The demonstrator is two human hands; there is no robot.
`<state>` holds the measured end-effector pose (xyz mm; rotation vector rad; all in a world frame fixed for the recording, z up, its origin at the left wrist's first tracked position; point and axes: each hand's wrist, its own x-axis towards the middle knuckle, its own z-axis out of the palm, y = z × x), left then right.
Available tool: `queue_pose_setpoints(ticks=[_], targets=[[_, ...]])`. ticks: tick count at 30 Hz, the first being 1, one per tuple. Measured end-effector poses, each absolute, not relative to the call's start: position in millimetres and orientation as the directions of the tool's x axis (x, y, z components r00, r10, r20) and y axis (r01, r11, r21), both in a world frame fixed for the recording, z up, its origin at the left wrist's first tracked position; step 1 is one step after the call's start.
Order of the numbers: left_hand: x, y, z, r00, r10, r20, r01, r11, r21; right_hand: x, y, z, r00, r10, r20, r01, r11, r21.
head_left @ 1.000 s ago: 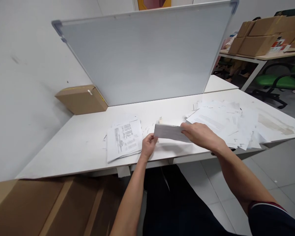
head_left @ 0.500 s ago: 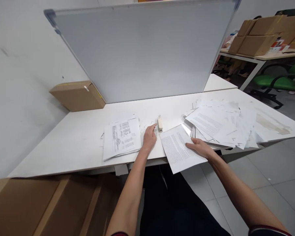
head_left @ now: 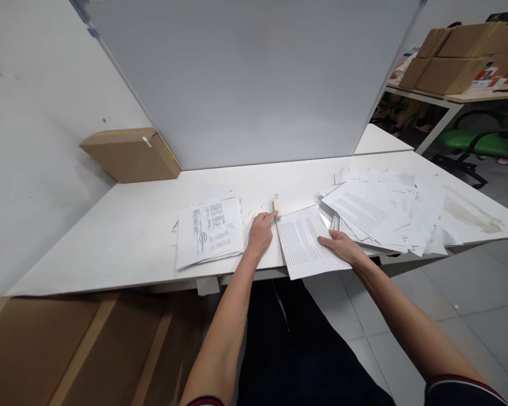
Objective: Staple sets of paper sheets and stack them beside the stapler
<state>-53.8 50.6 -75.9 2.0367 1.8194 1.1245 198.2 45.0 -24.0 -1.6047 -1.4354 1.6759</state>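
A small cream stapler lies lengthwise on the white desk. My left hand rests at its near left side, index finger stretched onto the stapler's near end, thumb and other fingers not closed around it. My right hand grips the right edge of a printed sheet, thumb on top and fingers underneath. Whether it is one sheet or more I cannot tell. The sheet's top left corner meets the stapler's near end, and its lower edge sticks out past the desk's front.
A stack of printed papers lies to the left, a loose paper pile to the right. Behind stands a whiteboard, with a cardboard box beside it. Another table at the right bears cardboard boxes; a green chair stands nearby.
My left hand has shifted right, its index finger now on the stapler. The sheet in my right hand has come up against the stapler's near end. The view has tilted down slightly.
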Motion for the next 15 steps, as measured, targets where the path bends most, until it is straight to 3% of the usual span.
queue_pose_setpoints(ticks=[10,15], targets=[[-52,52,-79,-0.030,0.899,0.437,0.823,-0.226,0.521,195,41,-21,-0.240,0.859,-0.452,0.310,-0.373,-0.874],[-51,50,-77,-0.010,0.892,0.451,0.817,-0.252,0.518,203,34,3,-0.070,0.972,-0.225,0.271,-0.198,-0.942]])
